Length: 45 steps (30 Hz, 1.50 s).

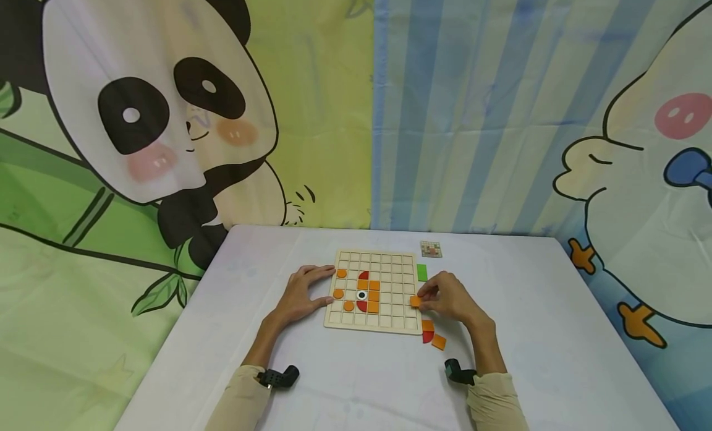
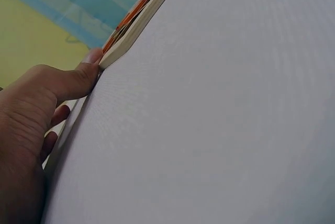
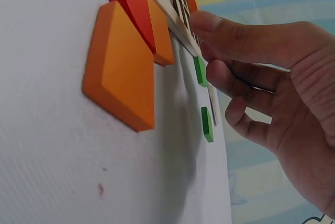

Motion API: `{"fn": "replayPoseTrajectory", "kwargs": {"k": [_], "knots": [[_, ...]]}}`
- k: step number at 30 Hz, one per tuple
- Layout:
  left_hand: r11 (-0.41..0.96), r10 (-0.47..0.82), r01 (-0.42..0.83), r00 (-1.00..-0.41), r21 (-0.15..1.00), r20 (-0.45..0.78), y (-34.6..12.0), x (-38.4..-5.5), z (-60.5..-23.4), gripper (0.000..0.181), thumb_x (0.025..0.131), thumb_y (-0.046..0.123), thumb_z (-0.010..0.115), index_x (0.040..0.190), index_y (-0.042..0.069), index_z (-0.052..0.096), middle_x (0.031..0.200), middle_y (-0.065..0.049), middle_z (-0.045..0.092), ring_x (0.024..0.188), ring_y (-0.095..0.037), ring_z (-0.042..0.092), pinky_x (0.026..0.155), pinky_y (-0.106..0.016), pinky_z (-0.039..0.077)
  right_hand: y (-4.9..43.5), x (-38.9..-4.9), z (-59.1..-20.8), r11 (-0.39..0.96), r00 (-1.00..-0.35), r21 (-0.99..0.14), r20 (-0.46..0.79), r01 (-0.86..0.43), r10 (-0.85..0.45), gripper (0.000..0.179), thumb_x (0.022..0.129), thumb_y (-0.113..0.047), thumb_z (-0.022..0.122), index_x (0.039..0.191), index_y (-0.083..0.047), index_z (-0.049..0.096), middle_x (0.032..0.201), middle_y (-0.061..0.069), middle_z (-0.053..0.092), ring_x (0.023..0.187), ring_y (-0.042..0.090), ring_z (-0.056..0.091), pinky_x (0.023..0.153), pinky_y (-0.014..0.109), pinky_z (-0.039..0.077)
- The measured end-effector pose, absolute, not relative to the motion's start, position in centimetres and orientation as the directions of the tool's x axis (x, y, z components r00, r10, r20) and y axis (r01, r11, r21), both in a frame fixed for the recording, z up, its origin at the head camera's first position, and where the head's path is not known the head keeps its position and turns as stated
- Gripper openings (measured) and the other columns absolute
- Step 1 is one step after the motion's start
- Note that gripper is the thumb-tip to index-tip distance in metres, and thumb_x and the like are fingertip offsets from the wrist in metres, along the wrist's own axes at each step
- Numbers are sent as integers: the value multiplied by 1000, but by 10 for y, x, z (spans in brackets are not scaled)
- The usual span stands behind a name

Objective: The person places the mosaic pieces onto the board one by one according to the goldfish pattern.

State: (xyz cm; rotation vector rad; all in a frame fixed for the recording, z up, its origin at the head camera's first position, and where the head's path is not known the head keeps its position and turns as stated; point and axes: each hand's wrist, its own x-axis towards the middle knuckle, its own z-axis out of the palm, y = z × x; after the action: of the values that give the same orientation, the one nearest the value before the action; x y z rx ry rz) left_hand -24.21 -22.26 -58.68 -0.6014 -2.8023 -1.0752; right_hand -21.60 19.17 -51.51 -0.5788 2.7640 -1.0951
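A wooden grid board [image 1: 395,323] lies on the table, bearing orange round pieces [image 1: 348,305], orange squares [image 1: 374,286], red quarter-round pieces [image 1: 364,275] and a white tile with a black dot [image 1: 362,295]. My left hand [image 1: 298,297] rests at the board's left edge, thumb and fingers spread apart; in the left wrist view the thumb [image 2: 78,81] touches the rim. Over the board's right edge, my right hand [image 1: 449,298] pinches an orange square tile [image 1: 415,302]. That tile [image 3: 192,0] is partly hidden behind the thumb in the right wrist view.
Near the board's lower right corner lie orange squares [image 1: 439,342] and a red quarter-round piece [image 1: 427,337]. Green pieces [image 1: 422,273] lie beside its right edge. A small patterned card [image 1: 431,249] is farther back on the white-covered table [image 1: 356,381]. Printed curtains hang behind.
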Motion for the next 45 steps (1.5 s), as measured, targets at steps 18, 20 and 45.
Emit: {"fn": "replayPoseTrajectory", "kwargs": {"k": [18,20,45], "knots": [[675,331,383,-921,630,205,-222,-240,-585,74,90,38,90,157,26,61,166,8,56,151,-29,46,124,-59,30,176,-216,-516,675,-921,-677,11,-293,-388,19,82,-4,95,98,-6,86,86,-1,76,77,14,63,73,22,57],[677,331,383,-921,628,205,-222,-240,-585,74,90,38,90,157,26,61,166,8,56,151,-28,46,124,-59,30,174,-216,-517,678,-921,-674,11,-294,-389,19,82,-4,95,98,-7,86,86,-2,75,77,13,63,73,22,57],[683,324,385,-921,620,215,-221,-242,-587,74,90,38,91,157,29,61,166,10,56,151,-27,46,125,-59,30,153,-215,-521,646,-907,-697,15,-311,-421,17,82,-7,95,96,-9,85,85,-4,75,74,12,63,69,24,58]]}}
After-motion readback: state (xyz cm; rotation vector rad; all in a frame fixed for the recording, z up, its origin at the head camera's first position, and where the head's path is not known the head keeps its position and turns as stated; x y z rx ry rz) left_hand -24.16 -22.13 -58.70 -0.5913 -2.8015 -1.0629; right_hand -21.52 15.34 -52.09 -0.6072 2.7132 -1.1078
